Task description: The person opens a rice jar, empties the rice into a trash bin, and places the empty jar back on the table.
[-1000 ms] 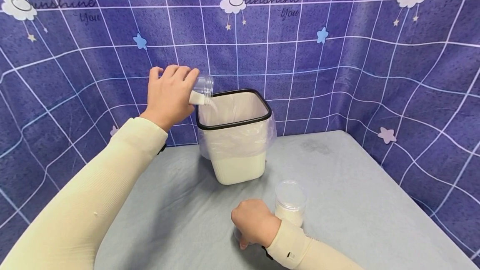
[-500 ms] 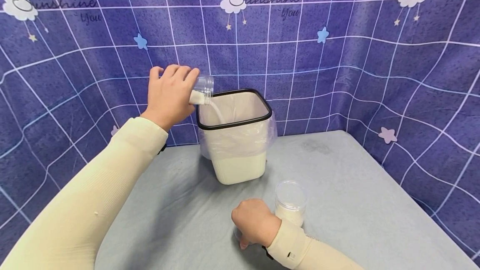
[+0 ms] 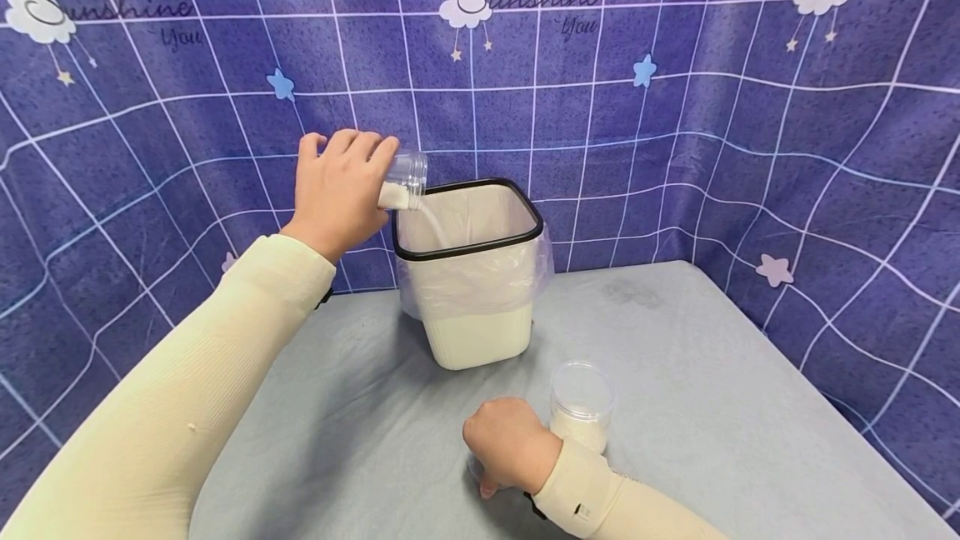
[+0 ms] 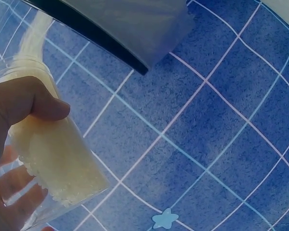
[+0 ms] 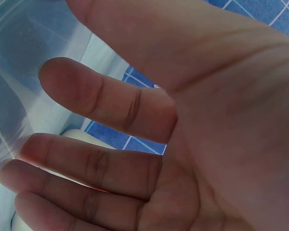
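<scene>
My left hand [image 3: 341, 190] grips a clear plastic jar [image 3: 408, 169] tipped on its side, its mouth over the left rim of a bin [image 3: 480, 340]. White rice [image 4: 58, 154] fills much of the jar in the left wrist view, and a thin stream of it [image 3: 435, 223] falls into the bin. Low on the table, my right hand [image 3: 510, 444] holds a clear plastic container [image 5: 14, 82], mostly hidden beneath it in the head view; thumb and fingertips lie at its side in the right wrist view. Close to that wrist stands another clear jar [image 3: 581, 394], partly filled with white grains.
The bin has a black rim [image 3: 468, 252] and a translucent liner bag [image 3: 480, 282] folded over its outside. It stands at the back of a table with a grey cloth [image 3: 675, 390]. A blue grid-patterned curtain [image 3: 585, 123] hangs behind and on both sides.
The stream of rice from the jar has become longer and reaches deeper into the bin than one second ago. Both hands hold their places.
</scene>
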